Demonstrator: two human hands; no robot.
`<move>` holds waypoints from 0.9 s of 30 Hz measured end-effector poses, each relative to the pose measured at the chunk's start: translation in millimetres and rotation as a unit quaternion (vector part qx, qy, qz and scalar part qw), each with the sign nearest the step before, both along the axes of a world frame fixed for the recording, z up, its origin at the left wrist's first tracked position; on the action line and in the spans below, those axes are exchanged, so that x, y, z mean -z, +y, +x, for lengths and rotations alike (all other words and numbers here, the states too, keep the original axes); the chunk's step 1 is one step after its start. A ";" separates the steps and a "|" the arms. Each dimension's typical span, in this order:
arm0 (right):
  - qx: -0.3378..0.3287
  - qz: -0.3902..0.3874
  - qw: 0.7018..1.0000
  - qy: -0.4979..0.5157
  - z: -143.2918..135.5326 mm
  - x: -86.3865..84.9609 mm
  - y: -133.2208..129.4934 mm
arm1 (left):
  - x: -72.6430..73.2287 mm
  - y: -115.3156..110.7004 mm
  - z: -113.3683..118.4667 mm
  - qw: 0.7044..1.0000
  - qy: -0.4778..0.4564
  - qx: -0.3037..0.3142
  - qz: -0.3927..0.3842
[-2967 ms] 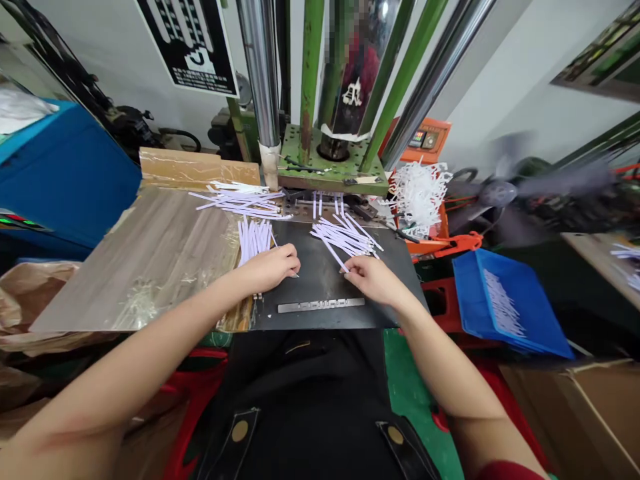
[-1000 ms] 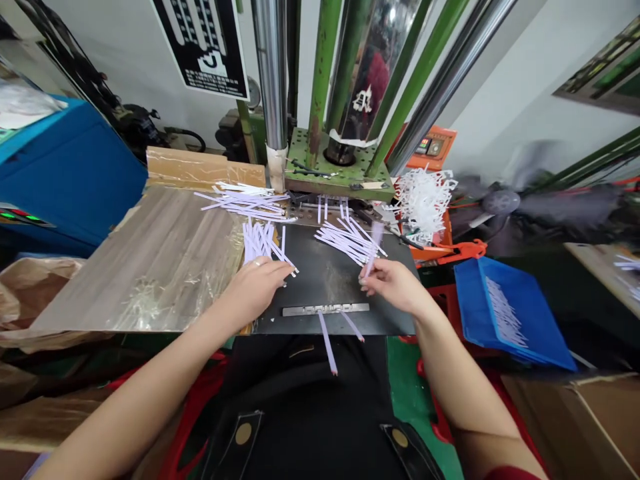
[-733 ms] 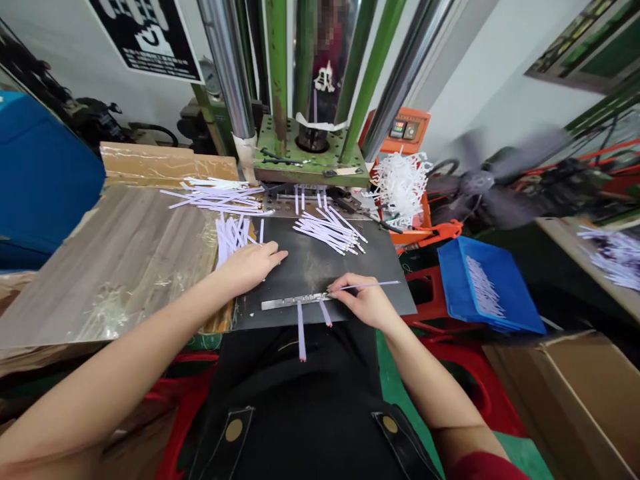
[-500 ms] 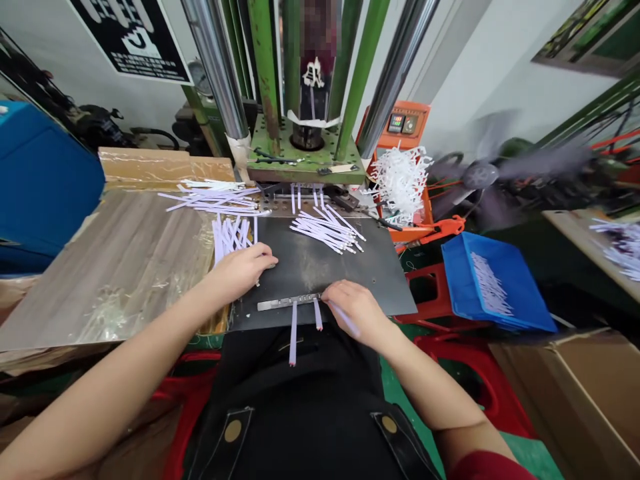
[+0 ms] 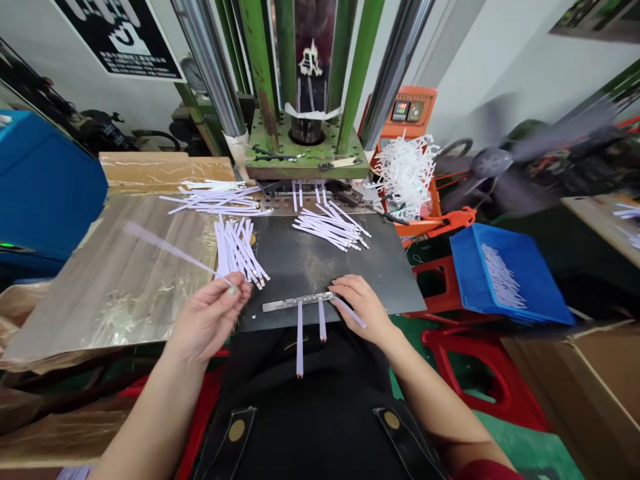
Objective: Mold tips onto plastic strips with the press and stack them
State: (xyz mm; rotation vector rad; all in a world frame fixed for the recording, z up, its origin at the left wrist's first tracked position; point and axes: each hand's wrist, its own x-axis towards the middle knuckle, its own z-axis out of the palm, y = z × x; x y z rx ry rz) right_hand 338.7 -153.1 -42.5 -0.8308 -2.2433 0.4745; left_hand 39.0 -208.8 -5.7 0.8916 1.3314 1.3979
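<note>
Pinched in the fingers of my left hand point(image 5: 213, 313) is a pale lavender strip point(image 5: 170, 248), tilted up to the left and blurred at its far end. Just beyond that hand lies a pile of similar strips point(image 5: 233, 247). My right hand point(image 5: 363, 307) has its fingers closed around the right end of a narrow metal bar point(image 5: 280, 305) near the table's front edge. Three strips stick out from the bar toward me, one slanting beneath my right hand. My right fingertips partly hide the bar's end.
A green press point(image 5: 305, 167) stands at the back with strips under it. More strips point(image 5: 333, 227) lie on the dark table plate point(image 5: 280, 250). White scraps point(image 5: 407, 177) heap at the right, near a spinning fan point(image 5: 493, 162) and a blue bin point(image 5: 463, 267).
My left hand has moved from above the strip pile leftward and toward me, and now holds up a strip. My right hand stays at the bar's right end.
</note>
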 end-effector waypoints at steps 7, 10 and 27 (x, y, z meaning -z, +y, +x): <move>0.019 0.015 1.000 -0.018 0.0 2.8 -1.3 | 19.6 -3.5 35.7 0.899 0.386 0.129 0.161; 0.019 0.018 0.999 -0.024 0.3 1.2 -2.0 | 18.4 -2.3 35.6 0.853 0.465 0.140 0.191; -0.033 -0.013 0.998 -0.049 24.6 -32.3 25.0 | -5.0 21.3 3.0 0.740 0.545 0.311 0.241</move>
